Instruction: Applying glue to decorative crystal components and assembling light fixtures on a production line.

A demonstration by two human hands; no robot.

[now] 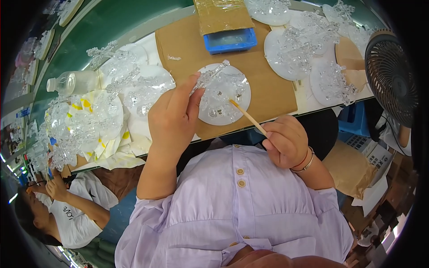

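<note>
My left hand (173, 114) pinches a clear plastic piece (210, 78) with a knobbly, branched shape, tilted over a round white disc (222, 117). Small clear parts lie on that disc. In my right hand (287, 142) is a thin wooden stick (250, 118), held like a pen. Its orange-yellow tip points at the disc's middle; whether it touches anything there I cannot tell. Under the disc is a sheet of brown cardboard (263, 91).
A blue tray (230, 42) stands beyond the disc under a taped cardboard piece (224, 18). More discs with clear parts (290, 53) lie on both sides. At far left is a plastic bottle (73, 83), at right a black fan (393, 80). A co-worker (73, 210) sits lower left.
</note>
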